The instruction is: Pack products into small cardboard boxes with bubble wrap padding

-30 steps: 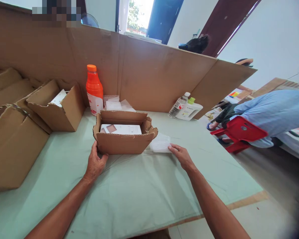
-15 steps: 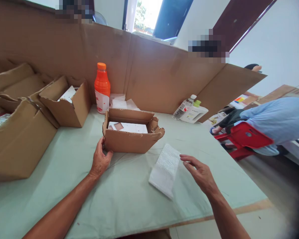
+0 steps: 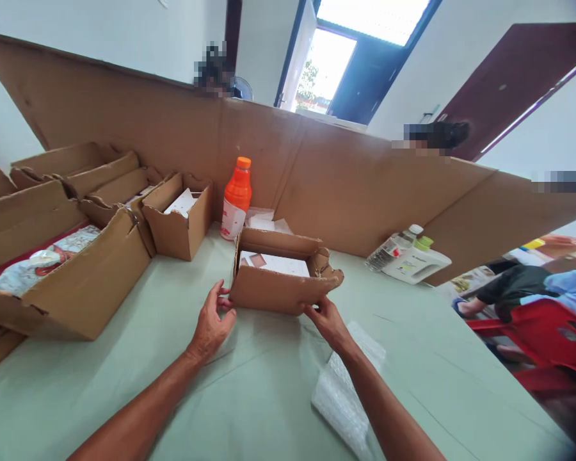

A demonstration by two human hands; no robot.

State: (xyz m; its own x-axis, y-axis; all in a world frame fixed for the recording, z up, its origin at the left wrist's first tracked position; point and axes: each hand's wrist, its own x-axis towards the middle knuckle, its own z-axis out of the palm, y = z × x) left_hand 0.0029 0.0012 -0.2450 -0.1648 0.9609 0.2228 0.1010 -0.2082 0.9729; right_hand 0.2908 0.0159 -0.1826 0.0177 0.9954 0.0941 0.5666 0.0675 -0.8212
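Note:
A small open-topped cardboard box (image 3: 269,291) sits on the green-covered table, with a white printed piece (image 3: 283,264) inside. At its left end is my left hand (image 3: 214,325), its thumb and fingers apart; the fingertips are by the corner, and contact is hard to tell. My right hand (image 3: 329,323) has thumb and fingers closed about the box's lower right corner. A flat piece of bubble wrap (image 3: 336,392) lies on the table, partly covered by my right forearm.
Several larger cardboard boxes (image 3: 120,275) stand at left. Behind the small box are an orange bottle (image 3: 237,192) and white packets (image 3: 264,223). A clear bottle (image 3: 393,246) and white jug (image 3: 417,264) lie at right. A cardboard partition (image 3: 365,179) borders the table; a red chair (image 3: 547,333) stands beyond.
My right hand has moved left from beside the bubble wrap to the box's right corner. My left hand stays by the left end. The view has shifted, showing more at left.

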